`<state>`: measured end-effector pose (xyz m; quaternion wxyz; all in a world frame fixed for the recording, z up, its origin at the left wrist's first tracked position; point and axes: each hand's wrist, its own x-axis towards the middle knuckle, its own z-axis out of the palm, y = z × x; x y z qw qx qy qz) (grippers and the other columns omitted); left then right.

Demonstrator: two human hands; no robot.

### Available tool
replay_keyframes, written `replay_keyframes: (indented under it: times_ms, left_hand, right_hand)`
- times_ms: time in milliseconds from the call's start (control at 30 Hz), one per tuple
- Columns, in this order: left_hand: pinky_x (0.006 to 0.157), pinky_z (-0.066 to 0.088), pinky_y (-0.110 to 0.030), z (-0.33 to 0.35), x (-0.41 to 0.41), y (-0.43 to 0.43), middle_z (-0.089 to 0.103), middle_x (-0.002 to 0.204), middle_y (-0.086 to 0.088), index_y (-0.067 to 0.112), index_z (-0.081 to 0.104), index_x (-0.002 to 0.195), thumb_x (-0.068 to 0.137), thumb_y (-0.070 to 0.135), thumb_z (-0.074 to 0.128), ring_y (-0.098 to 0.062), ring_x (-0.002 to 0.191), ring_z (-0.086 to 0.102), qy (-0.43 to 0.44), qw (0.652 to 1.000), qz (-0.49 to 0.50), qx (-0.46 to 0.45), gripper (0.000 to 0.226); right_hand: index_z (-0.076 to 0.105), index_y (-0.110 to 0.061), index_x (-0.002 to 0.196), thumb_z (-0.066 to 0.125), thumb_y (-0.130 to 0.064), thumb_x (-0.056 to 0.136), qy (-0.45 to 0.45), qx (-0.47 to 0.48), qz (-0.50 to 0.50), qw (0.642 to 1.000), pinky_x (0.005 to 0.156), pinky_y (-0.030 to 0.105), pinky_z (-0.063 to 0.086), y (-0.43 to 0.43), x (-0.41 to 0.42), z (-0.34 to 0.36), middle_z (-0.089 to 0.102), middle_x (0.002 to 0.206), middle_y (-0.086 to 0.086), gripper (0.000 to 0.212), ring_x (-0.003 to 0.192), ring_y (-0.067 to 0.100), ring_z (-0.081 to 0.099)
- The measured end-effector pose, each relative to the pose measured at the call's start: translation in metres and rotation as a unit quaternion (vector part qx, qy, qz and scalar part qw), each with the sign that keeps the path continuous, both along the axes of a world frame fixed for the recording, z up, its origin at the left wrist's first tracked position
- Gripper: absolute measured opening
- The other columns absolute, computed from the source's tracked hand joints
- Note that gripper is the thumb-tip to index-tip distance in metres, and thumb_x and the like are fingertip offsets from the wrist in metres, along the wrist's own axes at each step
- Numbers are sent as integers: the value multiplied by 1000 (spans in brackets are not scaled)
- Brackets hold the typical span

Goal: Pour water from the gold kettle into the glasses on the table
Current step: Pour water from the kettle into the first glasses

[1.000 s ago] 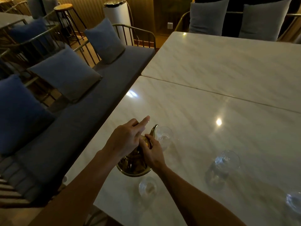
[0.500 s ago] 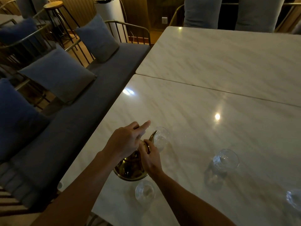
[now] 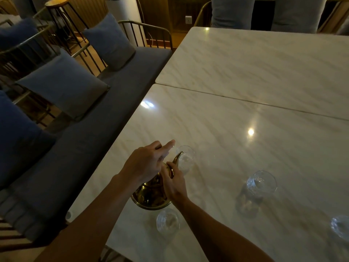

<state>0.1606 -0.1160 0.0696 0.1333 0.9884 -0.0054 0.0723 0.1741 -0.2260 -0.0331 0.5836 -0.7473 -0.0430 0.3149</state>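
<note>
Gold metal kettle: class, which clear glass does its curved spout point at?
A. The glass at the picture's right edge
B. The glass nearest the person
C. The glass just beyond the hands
C: the gold metal kettle is tilted, and the tip of its curved spout sits at the rim of the clear glass just beyond the hands.

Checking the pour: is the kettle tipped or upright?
Tipped. The kettle shows its wide base to the camera, and its spout leans over the far glass. Whether water flows, cannot tell.
</note>
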Motion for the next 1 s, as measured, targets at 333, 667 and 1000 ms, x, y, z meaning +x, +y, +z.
replay_keyframes:
  times_ms: [333,667,1000]
  left_hand:
    - [47,31,-9,2,4,-1,61,84,0,22,42,138,94,21,51,-9,56,47,10,1000,0,5,46]
    - [54,39,-17,6,6,-1,61,87,-3,22,40,140,95,23,48,-9,61,47,13,1000,7,6,45]
    - [56,38,-16,7,9,0,62,89,-1,23,39,140,96,24,47,-8,64,48,21,1000,7,5,45]
  right_hand:
    - [54,-15,143,51,-59,96,9,-3,-4,1000,87,27,46,0,-1,3,61,132,7,64,110,15,58]
    - [54,-18,143,39,-83,72,0,-1,-12,1000,97,38,55,2,-5,6,61,135,8,97,117,20,62]
    - [53,-16,145,50,-60,95,14,1,-16,1000,88,28,44,3,-4,6,61,136,6,66,111,14,56]
